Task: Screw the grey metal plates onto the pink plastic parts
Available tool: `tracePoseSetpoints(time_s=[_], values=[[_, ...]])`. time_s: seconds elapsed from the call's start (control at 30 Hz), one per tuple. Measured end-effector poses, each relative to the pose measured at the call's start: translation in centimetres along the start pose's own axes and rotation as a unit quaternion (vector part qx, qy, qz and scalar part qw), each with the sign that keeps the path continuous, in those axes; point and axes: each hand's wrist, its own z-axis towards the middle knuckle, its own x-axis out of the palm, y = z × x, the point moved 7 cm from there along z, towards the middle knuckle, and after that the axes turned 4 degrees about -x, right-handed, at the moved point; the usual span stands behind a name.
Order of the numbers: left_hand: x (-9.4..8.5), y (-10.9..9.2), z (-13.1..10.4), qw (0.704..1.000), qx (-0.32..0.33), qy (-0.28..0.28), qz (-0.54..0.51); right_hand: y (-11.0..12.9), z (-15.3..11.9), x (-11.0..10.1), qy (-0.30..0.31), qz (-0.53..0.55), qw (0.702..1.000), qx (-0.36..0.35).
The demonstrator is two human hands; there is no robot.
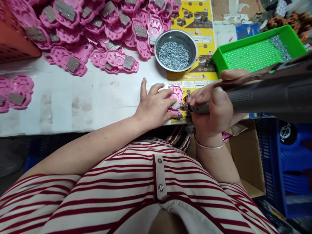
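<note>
My left hand (154, 105) holds a pink plastic shell (175, 92) at the table's front edge, thumb and forefinger pressing on it while the outer fingers spread away. The shell has a grey metal plate on it, partly covered by my fingers. My right hand (214, 109) is wrapped around a dark grey electric screwdriver (253, 99), tilted almost flat. Its bit reaches the metal plate on the shell; whether a screw sits under the tip is too small to tell. A steel bowl of small screws (174, 55) stands just beyond both hands.
Pink shells with metal plates (117, 61) are heaped at the back left, beside an orange basket (17, 35). A green tray (253, 52) holding some screws stands at the right. Below the table edge are a cardboard box (248, 159) and blue crates (270, 169).
</note>
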Motion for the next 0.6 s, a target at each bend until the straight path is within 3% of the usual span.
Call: tracePoseSetpoints(time_s=[0.4,0.6], values=[[0.1,0.0,0.2,1.0,0.002,0.006,-0.007,0.2,0.1,0.5,-0.006,-0.047,0.997,-0.056],[0.1,0.1,0.1,1.0,0.0,-0.009,-0.007,-1.4,-0.1,0.5,0.04,-0.039,0.998,-0.023]])
